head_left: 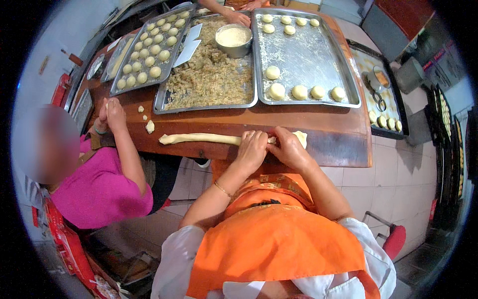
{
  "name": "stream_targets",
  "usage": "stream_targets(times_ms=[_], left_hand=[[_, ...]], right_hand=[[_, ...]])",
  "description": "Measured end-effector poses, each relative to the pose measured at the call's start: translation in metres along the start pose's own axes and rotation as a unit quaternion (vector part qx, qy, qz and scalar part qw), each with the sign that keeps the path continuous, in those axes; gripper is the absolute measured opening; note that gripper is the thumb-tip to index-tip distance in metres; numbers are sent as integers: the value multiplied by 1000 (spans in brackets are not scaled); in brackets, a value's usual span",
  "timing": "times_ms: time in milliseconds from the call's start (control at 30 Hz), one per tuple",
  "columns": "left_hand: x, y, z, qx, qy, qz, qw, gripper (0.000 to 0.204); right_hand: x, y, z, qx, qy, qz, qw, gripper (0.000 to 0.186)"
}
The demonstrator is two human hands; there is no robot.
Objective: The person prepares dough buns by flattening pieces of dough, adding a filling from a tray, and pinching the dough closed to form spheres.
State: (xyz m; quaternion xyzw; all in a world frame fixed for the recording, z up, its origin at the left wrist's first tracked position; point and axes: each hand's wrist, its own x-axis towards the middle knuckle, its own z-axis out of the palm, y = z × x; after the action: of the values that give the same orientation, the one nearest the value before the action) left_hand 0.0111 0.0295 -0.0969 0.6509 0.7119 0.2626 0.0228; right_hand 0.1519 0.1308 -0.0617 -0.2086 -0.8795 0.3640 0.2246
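Observation:
A long rope of pale dough (pixel 201 139) lies along the near side of the wooden table (pixel 343 144). My left hand (pixel 253 148) is closed round the rope near its right part. Right beside it, my right hand (pixel 290 148) has its fingers bent onto the dough, and the two hands nearly touch. A flattened end of the dough shows past my right fingers. Just what lies between my fingertips is hidden. Small dough scraps (pixel 150 127) rest left of the rope.
A tray of crumbly filling (pixel 209 84) with a metal bowl (pixel 234 40) stands beyond my hands. Trays of round dough balls flank it, one left (pixel 117 89), one right (pixel 318 60). A co-worker (pixel 99 194) sits at left, hands together; another person's hand (pixel 238 18) reaches in beyond.

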Motion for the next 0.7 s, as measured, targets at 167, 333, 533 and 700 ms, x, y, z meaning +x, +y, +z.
stream_targets(times_ms=[167, 333, 533, 700], left_hand=[[-1, -1, 1, 48, -1, -7, 999, 18], [2, 11, -1, 41, 21, -36, 998, 19], [8, 18, 17, 141, 20, -22, 990, 17], [20, 22, 21, 133, 15, -33, 990, 19]], right_hand=[[-1, 8, 19, -90, 3, -42, 995, 18], [-7, 8, 15, -119, 33, -79, 989, 13], [-16, 17, 7, -80, 47, -43, 995, 14], [-23, 36, -4, 322, 84, 200, 922, 20]])
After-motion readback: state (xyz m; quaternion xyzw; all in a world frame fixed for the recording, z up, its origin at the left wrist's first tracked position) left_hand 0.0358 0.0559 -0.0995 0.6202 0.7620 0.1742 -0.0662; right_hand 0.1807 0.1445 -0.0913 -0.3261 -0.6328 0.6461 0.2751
